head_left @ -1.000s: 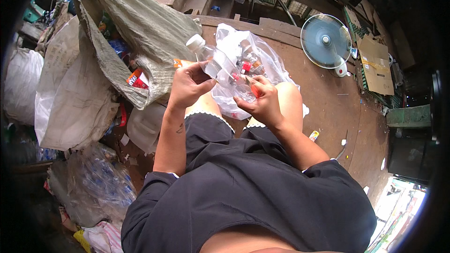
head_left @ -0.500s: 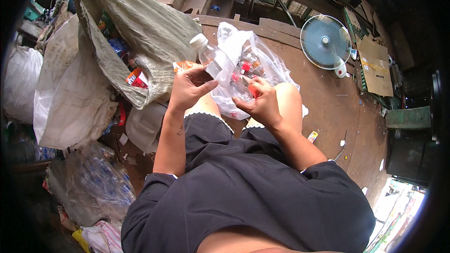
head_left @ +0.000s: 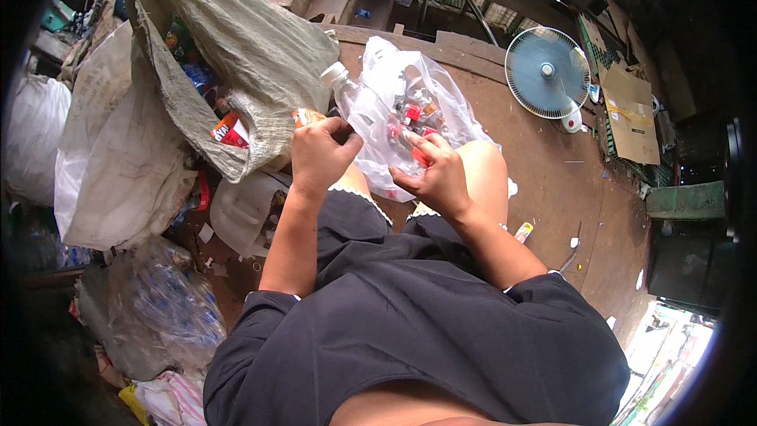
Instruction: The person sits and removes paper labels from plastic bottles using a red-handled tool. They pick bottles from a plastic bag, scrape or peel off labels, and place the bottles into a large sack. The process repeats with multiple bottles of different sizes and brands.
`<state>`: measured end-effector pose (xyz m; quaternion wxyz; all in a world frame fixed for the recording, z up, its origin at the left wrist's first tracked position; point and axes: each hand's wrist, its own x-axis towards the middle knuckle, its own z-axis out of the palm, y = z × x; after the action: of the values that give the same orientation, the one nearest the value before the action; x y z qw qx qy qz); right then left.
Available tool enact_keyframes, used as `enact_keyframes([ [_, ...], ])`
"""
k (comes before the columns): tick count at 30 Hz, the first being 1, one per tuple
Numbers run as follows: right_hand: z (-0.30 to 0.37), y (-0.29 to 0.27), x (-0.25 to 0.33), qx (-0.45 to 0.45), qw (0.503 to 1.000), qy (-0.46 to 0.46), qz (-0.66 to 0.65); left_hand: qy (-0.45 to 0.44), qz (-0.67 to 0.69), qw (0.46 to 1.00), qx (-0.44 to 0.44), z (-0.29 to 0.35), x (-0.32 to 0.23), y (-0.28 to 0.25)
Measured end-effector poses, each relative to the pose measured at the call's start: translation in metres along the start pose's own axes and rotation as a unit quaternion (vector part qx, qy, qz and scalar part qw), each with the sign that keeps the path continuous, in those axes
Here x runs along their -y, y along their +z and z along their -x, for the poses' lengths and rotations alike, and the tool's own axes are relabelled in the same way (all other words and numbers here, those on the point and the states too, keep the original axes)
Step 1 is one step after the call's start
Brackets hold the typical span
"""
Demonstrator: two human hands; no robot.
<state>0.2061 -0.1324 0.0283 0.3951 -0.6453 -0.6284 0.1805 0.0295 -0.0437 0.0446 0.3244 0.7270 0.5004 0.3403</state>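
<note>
My left hand point(head_left: 322, 156) is closed, thumb pressed to the fingers, with an orange printed label point(head_left: 306, 117) sticking out past its knuckles. Just beyond its fingertips stands a clear plastic bottle point(head_left: 344, 88) with a white cap, tilted; whether the hand also grips it is hidden. My right hand point(head_left: 438, 173) is curled around a small red object point(head_left: 420, 158), its kind not clear. Between and beyond both hands, a translucent white plastic bag point(head_left: 465, 99) lies open, with several clear bottles inside, some with red caps or labels point(head_left: 412, 113).
A large woven sack point(head_left: 260, 47) hangs at the left, with wrappers point(head_left: 231, 131) in its opening. Below it are a whitish plastic container point(head_left: 240, 213) and a clear bag of bottles point(head_left: 169, 308). A fan point(head_left: 547, 71) and flattened cardboard point(head_left: 631, 118) stand at the right.
My left hand has closed, its thumb and fingers coming together, and turned slightly. The bottle's cap has dipped a little. My right hand has barely moved.
</note>
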Motion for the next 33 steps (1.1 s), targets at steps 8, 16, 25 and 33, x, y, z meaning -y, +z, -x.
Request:
enact_keyframes([
  [8, -0.006, -0.002, 0.001, 0.012, 0.998, 0.01, -0.057, 0.045, 0.217, 0.975, 0.016, 0.001, 0.009, 0.008],
  [16, -0.007, -0.005, 0.008, 0.072, 0.992, 0.077, -0.063, 0.059, 0.225, 0.972, -0.037, 0.001, 0.02, 0.02],
  [25, -0.003, -0.008, 0.007, 0.003, 1.0, -0.013, -0.023, -0.043, 0.398, 0.914, 0.063, -0.002, 0.017, 0.002],
  [33, -0.002, -0.005, 0.004, -0.013, 0.999, -0.032, 0.02, -0.042, 0.326, 0.944, 0.015, 0.0, 0.021, 0.013],
])
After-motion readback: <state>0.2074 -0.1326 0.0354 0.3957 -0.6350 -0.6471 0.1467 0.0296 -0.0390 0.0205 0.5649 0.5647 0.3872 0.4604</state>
